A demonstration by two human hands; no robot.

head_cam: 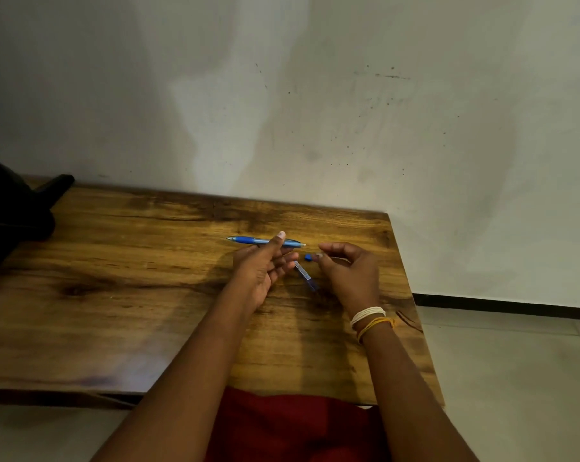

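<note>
We are pinching the small blue cap (307,257) in our right hand's (346,271) grip, near the table's (132,278) far right. Our left hand's (260,271) grip is spreading wide, straight fingers touching the clear tube (304,276). The blue pen (265,241) is lying just beyond.

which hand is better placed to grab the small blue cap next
Right. The right hand has its curled fingers just beside the small blue cap, while the left hand is open and farther off, by the blue pen.
</note>
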